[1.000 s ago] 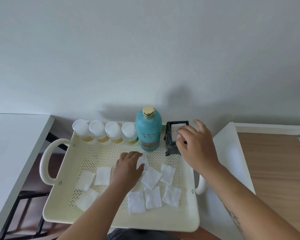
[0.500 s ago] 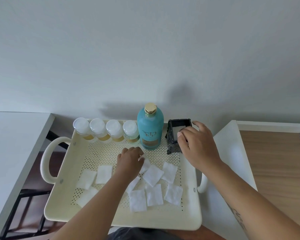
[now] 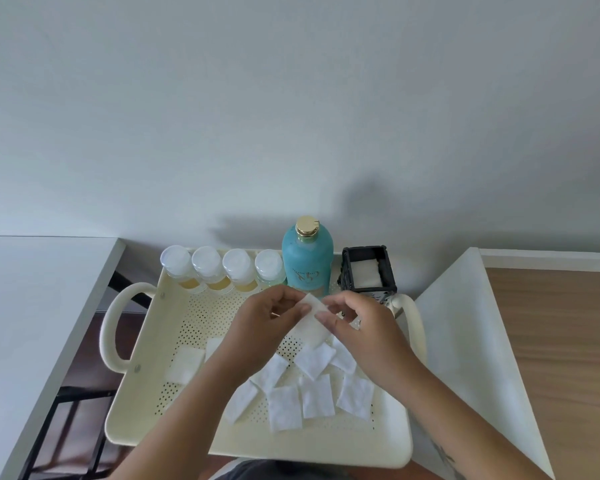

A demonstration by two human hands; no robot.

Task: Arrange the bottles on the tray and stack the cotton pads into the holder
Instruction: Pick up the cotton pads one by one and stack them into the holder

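Note:
A cream perforated tray (image 3: 187, 327) carries several small white-capped bottles (image 3: 222, 268) along its far edge. A tall teal bottle (image 3: 307, 258) with a gold cap stands to their right. At the tray's far right corner is a black holder (image 3: 368, 271) with white pads inside. Several white cotton pads (image 3: 314, 360) lie loose on the tray floor. Above them, both hands pinch one cotton pad (image 3: 312, 325) between them: my left hand (image 3: 264, 320) on its left side, my right hand (image 3: 357, 327) on its right.
A white table (image 3: 32, 306) lies to the left, with a dark gap and black frame beside it. To the right are a white surface (image 3: 465, 341) and a wooden tabletop (image 3: 561, 358). A plain wall rises just behind the tray.
My right hand left the holder and came down over the tray. My left hand lifted a pad off the tray, and both hands now hold it in the air.

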